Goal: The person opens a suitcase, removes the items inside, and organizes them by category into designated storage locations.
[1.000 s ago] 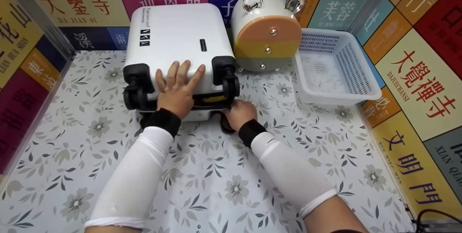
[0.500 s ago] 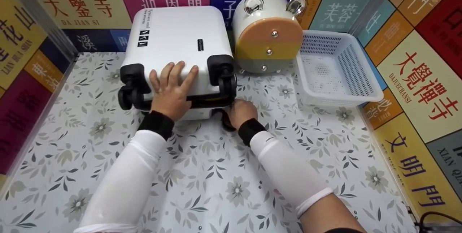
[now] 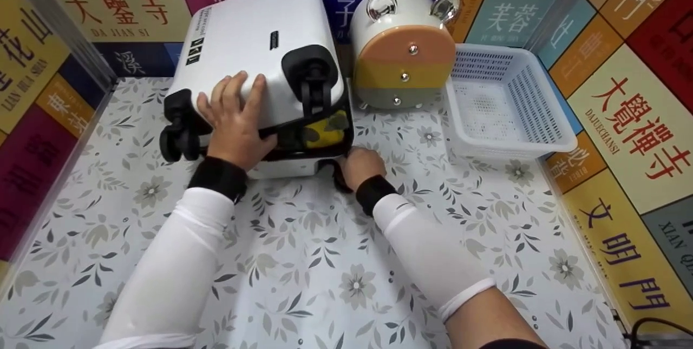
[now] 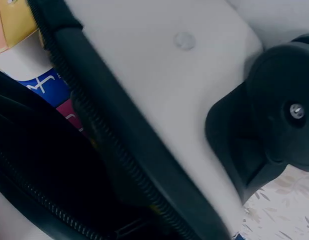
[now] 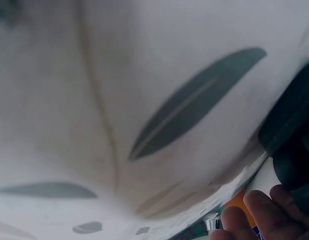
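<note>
White hard-shell suitcase (image 3: 243,24) on floral-covered worktop (image 3: 303,262), lid ajar, yellow patterned item (image 3: 331,130) inside. Left hand (image 3: 234,130), fingers outspread, rests on lid; right hand (image 3: 364,166) bent round lower wheel (image 3: 340,180). Nearby: three-drawer cabinet (image 3: 406,62), plastic basket (image 3: 506,147).

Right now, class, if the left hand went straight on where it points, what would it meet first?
The white suitcase; the left hand seems to be touching it, though depth is hard to judge.

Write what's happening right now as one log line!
left hand: holding lid | right hand: at lower wheel | suitcase: partly open | inside: yellow-patterned item | basket: beside drawer box
</note>
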`<state>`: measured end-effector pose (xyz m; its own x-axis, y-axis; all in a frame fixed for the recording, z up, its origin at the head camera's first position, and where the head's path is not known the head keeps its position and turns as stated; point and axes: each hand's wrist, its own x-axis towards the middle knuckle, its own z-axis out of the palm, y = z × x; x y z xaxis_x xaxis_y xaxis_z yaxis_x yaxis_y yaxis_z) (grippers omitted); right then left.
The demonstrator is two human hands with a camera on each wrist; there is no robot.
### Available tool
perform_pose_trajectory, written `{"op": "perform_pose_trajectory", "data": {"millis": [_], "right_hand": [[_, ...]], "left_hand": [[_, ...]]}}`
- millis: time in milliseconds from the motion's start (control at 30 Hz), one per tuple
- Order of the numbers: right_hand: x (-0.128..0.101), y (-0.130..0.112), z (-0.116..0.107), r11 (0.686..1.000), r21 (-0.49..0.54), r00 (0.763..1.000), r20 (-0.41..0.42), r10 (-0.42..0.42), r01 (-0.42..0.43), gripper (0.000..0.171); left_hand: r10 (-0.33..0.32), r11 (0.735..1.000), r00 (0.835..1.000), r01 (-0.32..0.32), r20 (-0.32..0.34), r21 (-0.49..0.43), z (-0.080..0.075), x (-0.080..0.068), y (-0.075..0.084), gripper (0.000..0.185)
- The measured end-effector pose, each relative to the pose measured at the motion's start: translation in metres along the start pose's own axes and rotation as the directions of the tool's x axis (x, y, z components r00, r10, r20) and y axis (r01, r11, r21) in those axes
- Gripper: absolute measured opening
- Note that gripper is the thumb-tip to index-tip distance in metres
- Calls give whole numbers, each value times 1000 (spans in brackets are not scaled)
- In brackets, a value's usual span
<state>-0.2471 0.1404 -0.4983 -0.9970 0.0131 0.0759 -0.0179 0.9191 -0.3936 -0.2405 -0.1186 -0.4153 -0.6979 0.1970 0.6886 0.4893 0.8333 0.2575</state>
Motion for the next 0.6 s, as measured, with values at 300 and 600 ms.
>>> {"op": "perform_pose_trajectory", "data": {"millis": [300,600], "right_hand": [[0,-2,2,999,-41,1000,17,4,-4,41],[0,-1,5,996,-83,999,5,-38,38,46]], "left_hand": [[-19,998,999,17,-28,-52,-1,9,-2,103],[-63,993,994,54,-89,-107,-9,8,-9,102]]}}
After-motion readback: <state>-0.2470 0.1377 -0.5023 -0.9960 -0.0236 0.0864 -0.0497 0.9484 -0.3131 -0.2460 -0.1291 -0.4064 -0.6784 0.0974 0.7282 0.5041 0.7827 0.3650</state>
